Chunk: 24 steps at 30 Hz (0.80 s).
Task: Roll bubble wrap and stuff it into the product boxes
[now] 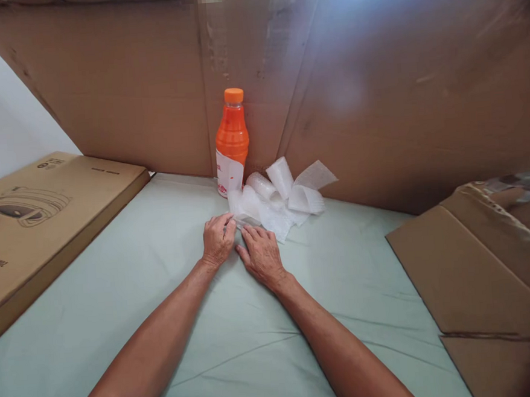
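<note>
A loose heap of white, translucent bubble wrap (273, 215) lies on the pale green sheet (173, 253), some pieces curled into rolls. My left hand (219, 239) is at the heap's near left edge, its thumb and fingers pinched on a bit of the wrap. Close beside it, my right hand (263, 254) rests palm down, fingers stretched out with the tips touching the wrap's near edge. Just behind the heap stands an upright orange bottle (232, 137) with an orange cap and a white label, its lower part partly covered by the wrap.
A tall cardboard panel (376, 94) forms a wall behind the bottle. On the left lies a flat cardboard box (67, 218) with a printed drawing. An opened carton (473, 262) with its flaps out stands at the right, clear plastic on top.
</note>
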{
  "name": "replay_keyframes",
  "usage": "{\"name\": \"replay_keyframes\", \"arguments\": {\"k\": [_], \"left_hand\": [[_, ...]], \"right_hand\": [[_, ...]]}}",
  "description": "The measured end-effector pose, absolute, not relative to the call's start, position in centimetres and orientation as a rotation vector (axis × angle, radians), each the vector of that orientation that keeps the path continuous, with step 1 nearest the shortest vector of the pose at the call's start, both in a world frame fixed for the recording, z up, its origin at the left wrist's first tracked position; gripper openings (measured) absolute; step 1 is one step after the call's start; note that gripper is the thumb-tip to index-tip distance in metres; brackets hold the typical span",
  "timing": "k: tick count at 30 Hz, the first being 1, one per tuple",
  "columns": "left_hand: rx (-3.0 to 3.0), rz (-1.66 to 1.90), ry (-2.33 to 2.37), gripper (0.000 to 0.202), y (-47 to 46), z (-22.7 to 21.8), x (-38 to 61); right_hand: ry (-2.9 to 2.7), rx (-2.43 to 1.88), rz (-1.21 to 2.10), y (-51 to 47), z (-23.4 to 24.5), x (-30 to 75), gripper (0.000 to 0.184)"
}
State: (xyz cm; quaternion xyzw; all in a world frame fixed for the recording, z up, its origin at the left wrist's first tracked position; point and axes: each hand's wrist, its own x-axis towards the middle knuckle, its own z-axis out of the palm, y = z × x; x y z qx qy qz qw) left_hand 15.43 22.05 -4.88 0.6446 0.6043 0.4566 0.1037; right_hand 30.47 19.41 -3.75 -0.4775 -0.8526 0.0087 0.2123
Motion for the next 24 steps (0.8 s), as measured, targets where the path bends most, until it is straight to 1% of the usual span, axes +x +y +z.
{"name": "replay_keyframes", "arguments": {"k": [6,10,16,20,24], "left_hand": [[1.970,1.284,1.777,0.033,22.3,-5.1,15.4],[1.986,1.248,1.739,0.034,22.4,-5.4,15.0],[2.002,1.241,1.802,0.043,21.9,-5.0,15.1],[2.145,1.176,1.796,0.046,19.8,-3.9,15.7],[2.349,0.997,1.677,0.038,15.7,-3.7,16.3]], "right_hand": [[-2.360,-1.309,0.026,19.9,-4.2,30.4,0.038],[-2.371,-1.319,0.038,19.4,-4.1,30.3,0.032],[-2.453,-1.312,-0.099,18.0,-2.9,30.3,0.024],[-2.486,-1.274,-0.162,13.7,-0.6,31.7,0.021],[-2.290,-1.322,-0.173,5.9,2.1,35.4,0.021]]}}
